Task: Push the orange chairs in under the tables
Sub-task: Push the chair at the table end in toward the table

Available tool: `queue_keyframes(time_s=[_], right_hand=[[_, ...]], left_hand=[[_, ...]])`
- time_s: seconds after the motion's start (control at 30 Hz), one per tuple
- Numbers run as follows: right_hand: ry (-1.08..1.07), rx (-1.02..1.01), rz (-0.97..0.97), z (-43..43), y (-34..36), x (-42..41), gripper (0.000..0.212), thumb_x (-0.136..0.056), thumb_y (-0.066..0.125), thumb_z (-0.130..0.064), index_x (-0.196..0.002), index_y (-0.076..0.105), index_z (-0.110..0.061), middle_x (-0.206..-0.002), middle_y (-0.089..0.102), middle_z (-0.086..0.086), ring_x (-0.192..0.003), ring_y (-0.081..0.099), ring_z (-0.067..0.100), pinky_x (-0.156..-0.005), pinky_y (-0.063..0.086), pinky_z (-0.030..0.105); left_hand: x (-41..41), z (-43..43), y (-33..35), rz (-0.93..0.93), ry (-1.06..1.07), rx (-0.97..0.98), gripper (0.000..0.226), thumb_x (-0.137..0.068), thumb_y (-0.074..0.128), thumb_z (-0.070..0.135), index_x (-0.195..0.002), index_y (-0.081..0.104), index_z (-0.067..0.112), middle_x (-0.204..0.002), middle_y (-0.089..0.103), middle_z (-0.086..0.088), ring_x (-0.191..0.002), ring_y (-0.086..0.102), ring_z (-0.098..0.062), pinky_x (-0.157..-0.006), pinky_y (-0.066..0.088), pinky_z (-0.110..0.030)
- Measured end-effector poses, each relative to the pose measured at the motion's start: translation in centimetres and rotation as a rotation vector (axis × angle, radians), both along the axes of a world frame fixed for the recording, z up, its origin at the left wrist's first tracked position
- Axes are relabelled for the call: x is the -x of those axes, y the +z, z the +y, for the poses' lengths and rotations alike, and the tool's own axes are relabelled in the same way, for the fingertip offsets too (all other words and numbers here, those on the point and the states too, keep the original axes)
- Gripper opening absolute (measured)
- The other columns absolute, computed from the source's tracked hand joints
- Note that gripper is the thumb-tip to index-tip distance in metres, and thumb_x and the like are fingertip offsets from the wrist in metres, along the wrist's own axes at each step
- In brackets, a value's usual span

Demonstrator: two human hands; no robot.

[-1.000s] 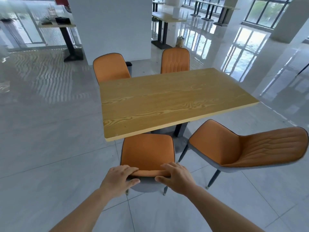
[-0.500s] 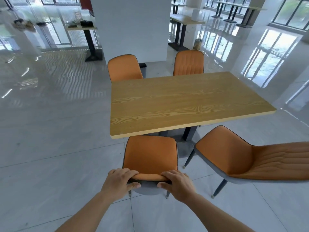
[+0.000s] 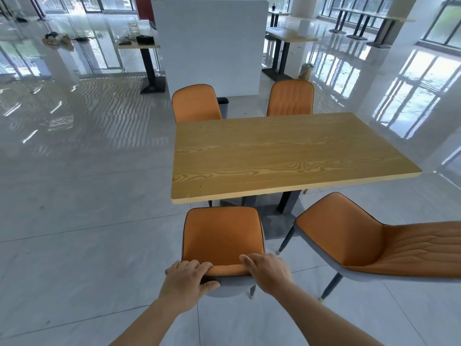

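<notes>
An orange chair [image 3: 223, 236] with a grey shell stands right in front of me, its seat tucked under the near edge of the wooden table [image 3: 287, 156]. My left hand [image 3: 187, 278] and my right hand [image 3: 268, 270] both grip the top of its backrest. A second orange chair [image 3: 369, 243] stands to the right, turned sideways and out from the table. Two more orange chairs [image 3: 195, 103] [image 3: 290, 98] sit at the table's far side.
A white pillar [image 3: 209, 41] rises behind the table with a small dark bin [image 3: 223, 102] at its foot. Other tables [image 3: 139, 44] [image 3: 291, 37] stand farther back. Glossy tiled floor [image 3: 82, 196] spreads wide to the left.
The near chair has slid forward under the table edge with both hands on its backrest. My view has swung left, so the table now sits further right.
</notes>
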State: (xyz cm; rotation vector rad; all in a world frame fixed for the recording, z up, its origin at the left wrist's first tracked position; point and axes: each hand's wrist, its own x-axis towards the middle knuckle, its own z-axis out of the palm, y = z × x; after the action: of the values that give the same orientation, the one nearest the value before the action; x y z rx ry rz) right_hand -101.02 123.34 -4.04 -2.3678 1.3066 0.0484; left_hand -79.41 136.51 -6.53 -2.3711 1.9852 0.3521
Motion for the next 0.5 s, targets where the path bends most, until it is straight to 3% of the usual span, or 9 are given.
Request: queue_keyframes(time_s=[0.1, 0.23, 0.5], right_hand=[[-0.026, 0.096, 0.069, 0.7, -0.7, -0.8, 0.068, -0.091, 0.012, -0.070, -0.066, 0.057, -0.025, -0.064, 0.057, -0.004, -0.067, 0.055, 0.016, -0.079, 0.043, 0.040], [-0.065, 0.096, 0.068, 0.5, -1.5, -0.4, 0.062, -0.094, 0.020, -0.058, -0.055, 0.050, -0.021, -0.057, 0.055, -0.001, -0.062, 0.054, 0.018, -0.083, 0.042, 0.040], [-0.074, 0.125, 0.061, 1.3, -2.0, 1.0, 0.065, -0.098, 0.025, -0.058, -0.050, 0.048, -0.020, -0.051, 0.048, -0.002, -0.055, 0.048, 0.012, -0.079, 0.041, 0.036]], left_hand=[[0.2, -0.3, 0.7, 0.018, 0.017, -0.058, 0.073, -0.082, 0.017, 0.085, -0.136, 0.043, 0.043, -0.121, 0.060, 0.014, -0.111, 0.055, -0.014, -0.099, 0.043, -0.036], [0.8, -0.4, 1.5, 0.100, 0.057, -0.094, 0.060, -0.088, 0.034, 0.077, -0.135, 0.048, 0.043, -0.118, 0.061, 0.013, -0.111, 0.056, -0.012, -0.099, 0.042, -0.037], [2.8, 1.4, 1.1, 0.110, 0.088, -0.070, 0.068, -0.082, 0.027, 0.081, -0.135, 0.049, 0.045, -0.118, 0.060, 0.017, -0.110, 0.054, -0.009, -0.098, 0.039, -0.036]])
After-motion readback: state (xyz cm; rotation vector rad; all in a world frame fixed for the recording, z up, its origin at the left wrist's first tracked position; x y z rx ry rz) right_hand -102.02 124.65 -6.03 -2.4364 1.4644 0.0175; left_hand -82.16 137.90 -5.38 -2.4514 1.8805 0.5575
